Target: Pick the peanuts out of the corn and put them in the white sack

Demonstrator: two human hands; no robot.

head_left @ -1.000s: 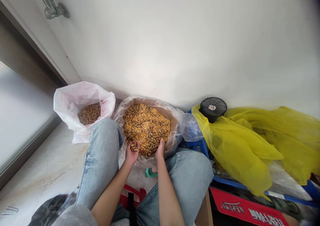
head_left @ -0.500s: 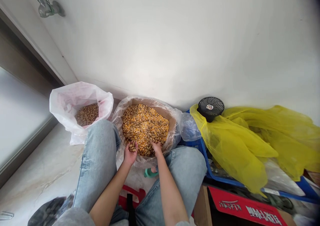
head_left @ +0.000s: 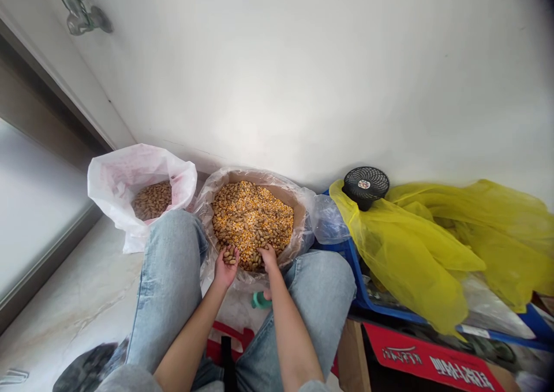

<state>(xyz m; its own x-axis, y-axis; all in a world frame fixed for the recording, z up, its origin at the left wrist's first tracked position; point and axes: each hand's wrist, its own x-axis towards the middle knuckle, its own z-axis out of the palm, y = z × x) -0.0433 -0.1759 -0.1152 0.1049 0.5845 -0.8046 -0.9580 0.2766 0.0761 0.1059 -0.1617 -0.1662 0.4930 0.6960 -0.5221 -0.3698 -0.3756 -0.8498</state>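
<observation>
Between my knees stands a box lined with a clear plastic bag [head_left: 303, 207], filled with yellow corn kernels [head_left: 246, 198] mixed with unshelled peanuts [head_left: 272, 224]. My left hand [head_left: 225, 272] is cupped palm up at the near left edge of the mix, its fingers curled around several peanuts. At the near right, my right hand [head_left: 269, 258] reaches down to the mix with fingers bent together; what lies between them is too small to make out. To the left, a white plastic sack [head_left: 106, 175] gapes, with peanuts [head_left: 152, 200] inside.
A white wall [head_left: 277, 80] rises behind the bags. On the right, a blue crate [head_left: 359, 288] bears yellow mesh cloth [head_left: 402, 247] and a black round fan [head_left: 366, 185]. Below it is a red printed box panel [head_left: 428, 357]. A green slipper [head_left: 260, 299] shows under the box.
My right hand has shifted slightly left and up over the mix. My left hand stays in place with its peanuts. The view has moved very slightly.
</observation>
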